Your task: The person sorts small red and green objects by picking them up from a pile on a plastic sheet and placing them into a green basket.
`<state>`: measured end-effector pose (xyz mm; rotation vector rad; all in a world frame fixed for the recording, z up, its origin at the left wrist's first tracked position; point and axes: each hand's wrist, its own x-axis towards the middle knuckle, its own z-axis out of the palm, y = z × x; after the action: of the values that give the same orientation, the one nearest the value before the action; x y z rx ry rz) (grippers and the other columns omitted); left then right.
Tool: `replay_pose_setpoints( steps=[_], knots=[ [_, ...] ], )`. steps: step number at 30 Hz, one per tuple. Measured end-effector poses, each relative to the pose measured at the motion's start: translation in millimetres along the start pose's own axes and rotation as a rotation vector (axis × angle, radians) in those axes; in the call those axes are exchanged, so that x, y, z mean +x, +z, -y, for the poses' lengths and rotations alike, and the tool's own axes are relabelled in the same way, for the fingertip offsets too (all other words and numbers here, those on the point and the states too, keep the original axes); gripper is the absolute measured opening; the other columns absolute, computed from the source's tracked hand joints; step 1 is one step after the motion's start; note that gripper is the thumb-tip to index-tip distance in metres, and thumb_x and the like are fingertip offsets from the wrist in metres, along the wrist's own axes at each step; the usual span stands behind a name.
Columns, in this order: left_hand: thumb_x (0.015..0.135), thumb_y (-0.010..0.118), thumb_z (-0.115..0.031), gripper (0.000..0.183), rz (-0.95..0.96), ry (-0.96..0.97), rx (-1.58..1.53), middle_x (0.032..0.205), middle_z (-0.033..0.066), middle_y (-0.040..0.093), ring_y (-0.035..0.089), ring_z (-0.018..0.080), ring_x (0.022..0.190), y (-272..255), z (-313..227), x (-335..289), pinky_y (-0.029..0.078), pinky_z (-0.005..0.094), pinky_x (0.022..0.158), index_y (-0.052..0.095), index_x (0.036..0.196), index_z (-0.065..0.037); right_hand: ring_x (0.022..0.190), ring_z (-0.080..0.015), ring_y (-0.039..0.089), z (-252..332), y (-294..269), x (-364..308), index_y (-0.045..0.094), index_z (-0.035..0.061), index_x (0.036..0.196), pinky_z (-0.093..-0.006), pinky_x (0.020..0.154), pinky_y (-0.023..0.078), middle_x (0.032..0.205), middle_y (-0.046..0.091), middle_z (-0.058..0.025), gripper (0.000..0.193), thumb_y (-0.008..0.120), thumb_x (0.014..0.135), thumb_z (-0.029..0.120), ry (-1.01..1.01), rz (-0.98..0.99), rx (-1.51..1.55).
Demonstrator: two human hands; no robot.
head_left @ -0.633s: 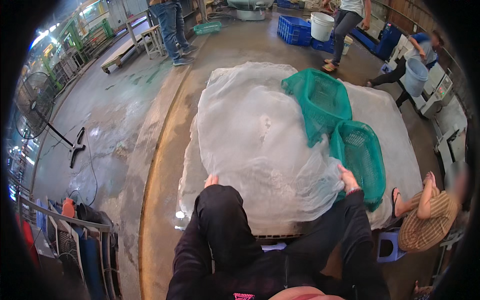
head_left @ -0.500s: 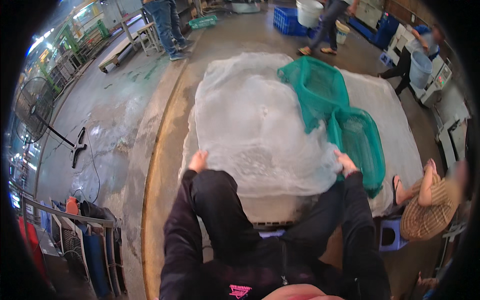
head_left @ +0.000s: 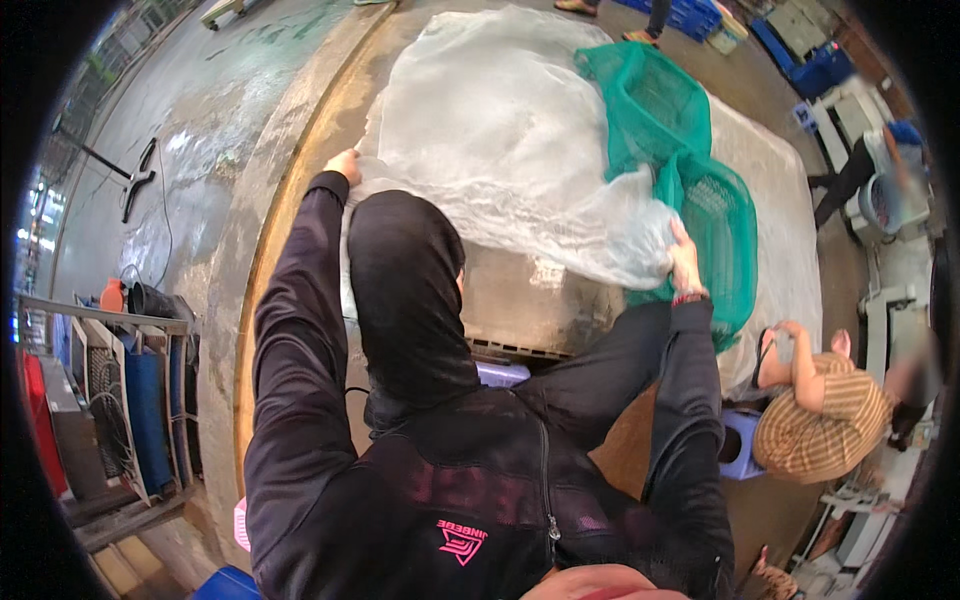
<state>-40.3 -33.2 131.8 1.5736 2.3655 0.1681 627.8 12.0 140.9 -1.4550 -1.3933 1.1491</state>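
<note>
A large whitish, see-through net sheet (head_left: pixel 480 130) lies spread in front of me, its near edge rumpled. At its left edge my left hand (head_left: pixel 345 166) is closed on the cloth. My right hand (head_left: pixel 684 262) pinches a bunched corner on the right, its fingers partly behind the folds. Just beyond that hand sit two green baskets, a nearer one (head_left: pixel 735 235) and a farther one (head_left: pixel 660 100), with green netting around them. Below the sheet's near edge, a bare wet, greyish surface (head_left: pixel 540 300) shows between my knees.
Another pale sheet (head_left: pixel 775 180) lies to the right of the baskets. A person in a striped top (head_left: pixel 815 420) sits close by on the right, beside a purple stool (head_left: pixel 740 445). On the left run a concrete ledge (head_left: pixel 270 170) and a fan stand (head_left: pixel 140 180).
My left hand has moved left and away from me, drawing its edge of the sheet outward. The near edge has lifted off more of the wet surface. My view has tilted down.
</note>
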Motion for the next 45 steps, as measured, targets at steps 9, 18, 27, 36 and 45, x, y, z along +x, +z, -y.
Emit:
replay_pose_setpoints(
  steps=[9,18,27,36,45],
  knots=[
    [0.072,0.059,0.003,0.052,0.312,0.06,-1.466,0.099,0.0048,0.06,0.057,0.0099,0.077,-25,-14,-1,0.047,0.0217,0.069,0.054,0.123,-0.007,0.134,-0.0266,0.028,114,40,-69,0.043,0.0076,0.134,-0.0322,0.11,0.018,0.14,0.035,-0.019,0.081,0.038,0.056,-0.01,-0.233,0.193,-0.585],
    [0.077,0.057,-0.001,0.045,0.374,0.189,-1.482,0.077,-0.0048,0.053,0.046,0.0011,0.064,-23,-17,7,0.037,0.0145,0.055,0.056,0.121,-0.01,0.118,-0.0303,0.048,176,25,8,0.05,0.0074,0.128,-0.0325,0.102,0.035,0.129,0.05,-0.0158,0.062,0.05,0.066,0.003,0.182,0.466,-1.1],
    [0.072,0.057,-0.004,0.051,0.288,0.111,-1.408,0.103,0.0031,0.058,0.053,0.0078,0.08,-52,-9,-9,0.044,0.0201,0.07,0.053,0.123,-0.006,0.106,-0.029,0.056,173,-29,113,0.043,0.015,0.133,-0.042,0.082,0.049,0.118,0.058,-0.0138,0.056,0.061,0.081,0.023,-0.074,0.43,-1.12],
    [0.066,0.051,0.005,0.059,0.157,-0.169,-1.281,0.108,0.0082,0.058,0.057,0.0153,0.094,-92,-67,-50,0.047,0.0253,0.081,0.048,0.125,-0.001,0.134,-0.035,0.021,55,43,284,0.013,0.0221,0.144,-0.0659,0.088,0.039,0.145,0.024,-0.0083,0.094,0.071,0.071,0.012,-0.218,-0.011,-1.209],
    [0.065,0.055,0.009,0.06,-0.016,-0.317,-1.571,0.107,0.0126,0.06,0.059,0.0213,0.094,-62,-118,-35,0.048,0.0286,0.084,0.045,0.123,0.001,0.117,-0.0351,0.041,-45,52,402,0.032,0.0323,0.135,-0.0538,0.075,0.051,0.121,0.043,-0.0104,0.062,0.062,0.082,0.021,-0.149,-0.19,-1.237]
  ],
)
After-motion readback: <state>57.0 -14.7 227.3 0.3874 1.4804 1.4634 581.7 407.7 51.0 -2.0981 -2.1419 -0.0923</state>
